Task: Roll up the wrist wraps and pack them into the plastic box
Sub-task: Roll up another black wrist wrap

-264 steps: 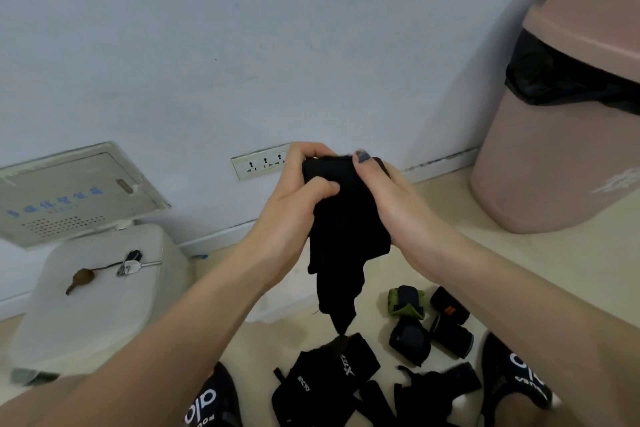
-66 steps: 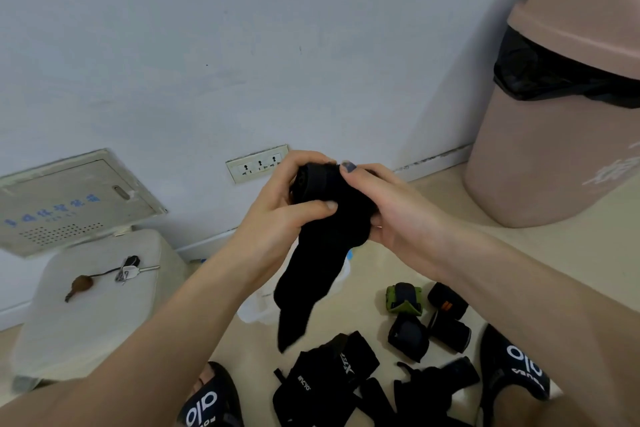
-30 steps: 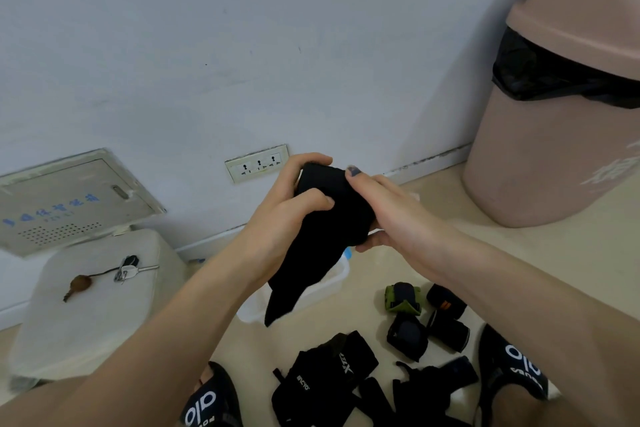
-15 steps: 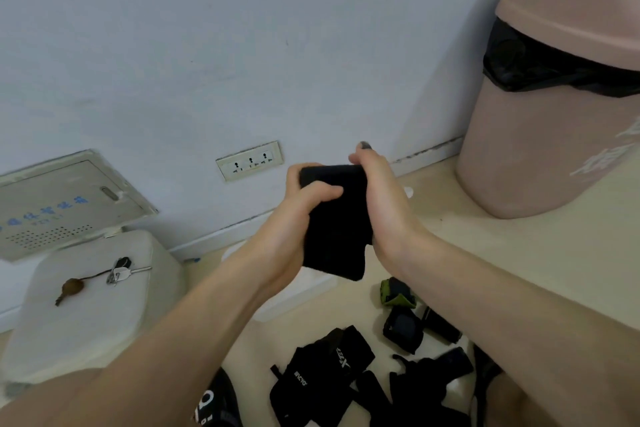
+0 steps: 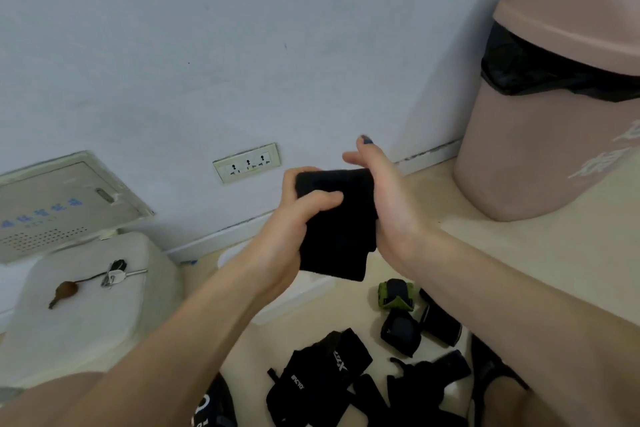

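While the rolling went on, the scene read as follows, near to far.

Loose wraps [image 5: 322,378]: a heap of unrolled black straps lay on the floor [image 5: 519,253] nearest the person, probably waiting their turn.

Rolled wraps [image 5: 398,329]: three tight bundles, one with a green edge, sat together just beyond the heap at the right, apparently parked within reach for packing.

Box [image 5: 294,295]: a pale plastic box stood on the floor under the hands; only a strip of its near wall and a corner showed, and whether it held anything could not be told.

Left hand [image 5: 287,236]: its grip was closed on the wrap [image 5: 336,229], thumb across the front and fingers curled behind the top edge, likely to pin the roll so it would not spring loose.

Right hand [image 5: 388,204]: the palm pressed flat against the wrap's right side with fingers open and lifted, so it steadied the cloth without clasping it.

Wrap: held in the air above the box, mostly wound, with a short flap hanging below the hands.

Open room: the floor to the right was bare up to the bin [image 5: 547,149], and the drop down to the box looked unobstructed.

Edges: a white stool [image 5: 86,305] carrying keys [image 5: 116,272] stood close at the left, and the wall [image 5: 242,45] with its socket [image 5: 246,163] closed off the far side.
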Available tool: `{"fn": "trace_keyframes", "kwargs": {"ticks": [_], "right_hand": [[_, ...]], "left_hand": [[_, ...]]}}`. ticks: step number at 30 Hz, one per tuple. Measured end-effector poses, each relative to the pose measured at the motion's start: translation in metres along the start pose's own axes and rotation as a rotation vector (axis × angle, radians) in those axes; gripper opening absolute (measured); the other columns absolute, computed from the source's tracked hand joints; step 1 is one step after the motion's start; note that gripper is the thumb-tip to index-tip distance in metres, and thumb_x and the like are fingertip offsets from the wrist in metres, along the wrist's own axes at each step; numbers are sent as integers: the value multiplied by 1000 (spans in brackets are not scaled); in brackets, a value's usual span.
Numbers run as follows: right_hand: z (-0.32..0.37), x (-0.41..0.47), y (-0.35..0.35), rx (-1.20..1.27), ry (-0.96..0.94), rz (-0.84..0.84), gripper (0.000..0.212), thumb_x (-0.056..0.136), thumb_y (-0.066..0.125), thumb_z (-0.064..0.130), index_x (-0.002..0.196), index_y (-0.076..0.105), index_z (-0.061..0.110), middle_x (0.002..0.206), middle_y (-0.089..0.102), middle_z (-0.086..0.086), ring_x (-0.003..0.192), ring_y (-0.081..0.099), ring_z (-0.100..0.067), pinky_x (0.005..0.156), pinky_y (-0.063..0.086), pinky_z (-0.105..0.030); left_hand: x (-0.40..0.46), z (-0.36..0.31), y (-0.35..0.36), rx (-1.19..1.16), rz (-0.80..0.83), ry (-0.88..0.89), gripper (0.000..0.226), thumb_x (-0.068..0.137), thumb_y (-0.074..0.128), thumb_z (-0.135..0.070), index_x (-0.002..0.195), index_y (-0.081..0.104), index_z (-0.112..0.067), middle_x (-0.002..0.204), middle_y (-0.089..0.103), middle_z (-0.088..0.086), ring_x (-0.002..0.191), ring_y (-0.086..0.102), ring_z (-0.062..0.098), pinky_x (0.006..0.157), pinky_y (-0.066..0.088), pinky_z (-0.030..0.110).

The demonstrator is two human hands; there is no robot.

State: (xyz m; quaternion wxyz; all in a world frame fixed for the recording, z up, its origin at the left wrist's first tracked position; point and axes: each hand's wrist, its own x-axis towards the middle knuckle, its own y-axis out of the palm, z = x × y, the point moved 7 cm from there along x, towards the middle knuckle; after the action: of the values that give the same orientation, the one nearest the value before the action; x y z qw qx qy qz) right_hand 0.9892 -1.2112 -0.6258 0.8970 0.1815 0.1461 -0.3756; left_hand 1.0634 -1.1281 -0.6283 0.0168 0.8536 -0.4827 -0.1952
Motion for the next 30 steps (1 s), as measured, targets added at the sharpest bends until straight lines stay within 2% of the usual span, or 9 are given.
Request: {"fn": "trace_keyframes", "kwargs": {"ticks": [3, 6, 7, 9, 12, 16, 22, 25, 30], "right_hand": [[4, 1, -4, 55, -42, 13, 41, 100, 46, 62, 117, 64, 30, 116, 72, -8, 93, 73, -17, 86, 57, -39], [0, 3, -3, 78, -34, 82, 38, 100, 46, 61, 99, 73, 34, 88, 79, 3, 75, 76, -10, 82, 58, -35], [-1, 2, -2, 78, -30, 85, 38, 100, 47, 60, 103, 72, 31, 81, 78, 4, 73, 75, -9, 77, 59, -33], [-2, 4, -2, 11, -35, 76, 43, 101, 50, 57, 121, 65, 22, 94, 76, 0, 83, 75, -11, 70, 55, -30], [-1, 9, -3, -141, -68, 48, 43, 101, 51, 57, 126, 62, 24, 116, 73, 3, 103, 72, -12, 80, 56, -32], [3, 12, -5, -215, -63, 110, 40, 100, 54, 58, 123, 64, 27, 116, 75, 5, 104, 75, -16, 90, 62, -41], [9, 15, -4, -189, -105, 148, 28, 103, 58, 44, 123, 66, 25, 114, 74, 2, 103, 75, -17, 78, 62, -33], [10, 17, -5, -192, -141, 118, 26, 103, 60, 41, 121, 67, 24, 109, 75, 1, 99, 76, -17, 77, 61, -32], [12, 15, -9, -140, -177, 86, 25, 102, 62, 37, 120, 68, 20, 111, 76, -6, 95, 77, -18, 79, 64, -35]], "left_hand": [[1, -4, -3, -39, 33, 33, 51, 85, 69, -24, 132, 48, -21, 111, 69, 8, 91, 75, 21, 66, 60, 35], [1, -4, -2, -56, 70, 34, 44, 95, 63, -15, 135, 46, -15, 114, 70, 6, 96, 74, 19, 73, 60, 31], [1, -4, -2, -39, 75, 38, 43, 95, 64, -15, 134, 47, -15, 112, 70, 6, 95, 74, 19, 73, 60, 31], [2, -7, -7, 12, 57, 71, 42, 93, 66, -13, 132, 49, -15, 110, 70, 7, 93, 74, 19, 74, 60, 31], [5, -16, -18, 108, -3, 162, 50, 78, 73, -16, 125, 55, -23, 110, 70, 6, 96, 72, 20, 79, 59, 31], [5, -23, -26, 122, -10, 221, 47, 74, 75, -15, 114, 61, -36, 117, 65, 7, 98, 72, 23, 73, 59, 35], [6, -29, -32, 155, 15, 298, 53, 78, 74, 2, 117, 60, -32, 115, 64, 1, 93, 72, 14, 76, 58, 29], [9, -28, -33, 185, 20, 289, 55, 75, 74, -3, 117, 60, -34, 112, 65, -1, 95, 71, 17, 79, 58, 32], [13, -23, -37, 267, -1, 193, 68, 76, 79, -20, 133, 47, -41, 117, 70, -7, 106, 73, 20, 93, 58, 43]]}}
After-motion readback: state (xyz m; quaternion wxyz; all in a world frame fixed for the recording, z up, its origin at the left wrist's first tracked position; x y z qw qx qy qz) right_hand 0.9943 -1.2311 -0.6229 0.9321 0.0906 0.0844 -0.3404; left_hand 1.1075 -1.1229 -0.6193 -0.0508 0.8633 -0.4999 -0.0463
